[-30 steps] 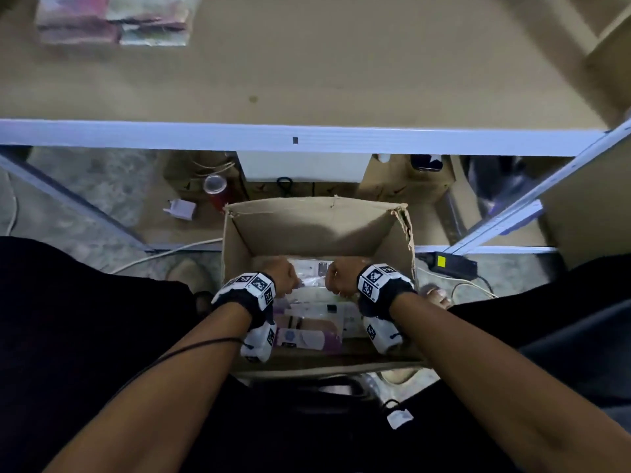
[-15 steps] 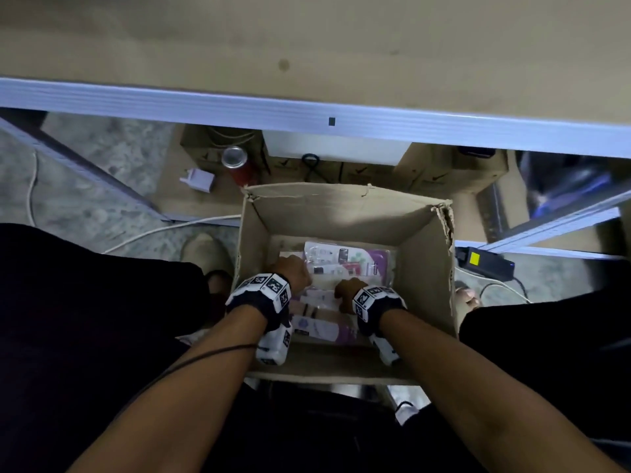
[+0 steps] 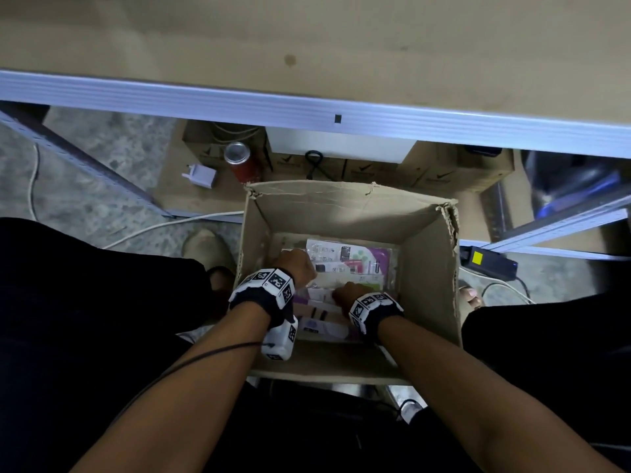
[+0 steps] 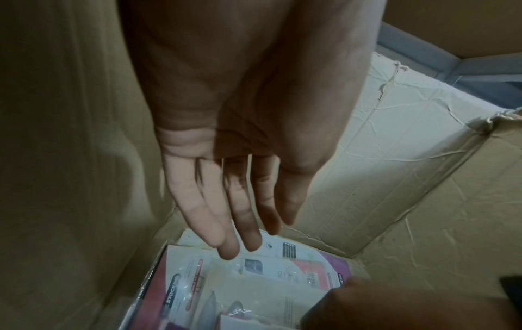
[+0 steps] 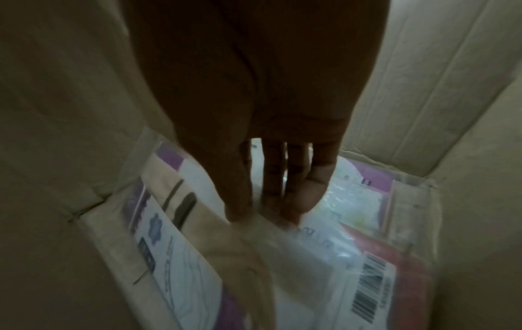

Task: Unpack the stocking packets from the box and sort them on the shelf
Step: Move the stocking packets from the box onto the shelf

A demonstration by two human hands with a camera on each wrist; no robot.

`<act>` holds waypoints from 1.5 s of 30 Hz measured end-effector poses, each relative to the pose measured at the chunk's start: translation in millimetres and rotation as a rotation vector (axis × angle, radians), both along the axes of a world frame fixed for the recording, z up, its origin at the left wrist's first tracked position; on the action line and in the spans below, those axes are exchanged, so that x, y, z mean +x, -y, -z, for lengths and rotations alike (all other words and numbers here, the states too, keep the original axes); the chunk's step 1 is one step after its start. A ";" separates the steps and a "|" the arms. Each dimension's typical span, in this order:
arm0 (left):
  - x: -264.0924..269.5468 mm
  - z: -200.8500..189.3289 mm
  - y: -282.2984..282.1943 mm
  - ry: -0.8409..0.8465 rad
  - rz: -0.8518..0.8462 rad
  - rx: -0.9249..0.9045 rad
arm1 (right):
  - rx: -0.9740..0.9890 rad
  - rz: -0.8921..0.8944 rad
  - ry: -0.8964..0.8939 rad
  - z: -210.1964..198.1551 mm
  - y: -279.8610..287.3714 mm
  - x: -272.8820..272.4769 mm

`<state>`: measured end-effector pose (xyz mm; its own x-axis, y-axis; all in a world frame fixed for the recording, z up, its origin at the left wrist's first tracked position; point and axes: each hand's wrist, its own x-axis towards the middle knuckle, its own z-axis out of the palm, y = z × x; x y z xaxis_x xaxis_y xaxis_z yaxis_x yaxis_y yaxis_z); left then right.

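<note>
**Down in the box, both your hands on the packets**

Down inside the cardboard box (image 3: 428,285) on the floor, both your hands are among the stocking packets (image 3: 348,259). Your left hand (image 3: 297,266) is flat, fingers (image 4: 226,223) straight and together, tips just over or touching the top packet near the left wall; contact not clear. Your right hand (image 3: 350,291) is also stretched out, fingers (image 5: 296,189) straight and pointing down onto a plastic-wrapped packet (image 5: 333,243) mid-box; nothing gripped. Packets lie flat and overlapping on the box bottom, white, pink and purple. Shelf (image 3: 307,39) sits above and beyond the box, metal front edge. Under it: a red can (image 3: 240,160), a white plug (image 3: 201,174), more cartons (image 3: 444,169).
</note>
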<state>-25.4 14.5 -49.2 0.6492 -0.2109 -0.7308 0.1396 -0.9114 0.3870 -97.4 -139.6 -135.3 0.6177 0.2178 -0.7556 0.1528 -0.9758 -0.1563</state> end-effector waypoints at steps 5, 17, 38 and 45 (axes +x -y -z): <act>-3.1 0.8 1.6 0.019 0.026 0.025 | -0.180 0.095 0.030 -6.3 23.1 8.6; -3.9 1.1 11.0 0.037 0.106 0.090 | -0.084 0.235 -0.043 -17.8 39.8 -2.6; 6.6 62.5 34.8 0.017 0.215 0.125 | -0.076 0.149 -0.123 0.3 44.4 4.5; 5.9 91.0 43.1 0.073 0.318 0.143 | -0.024 0.195 -0.119 10.4 51.1 -0.4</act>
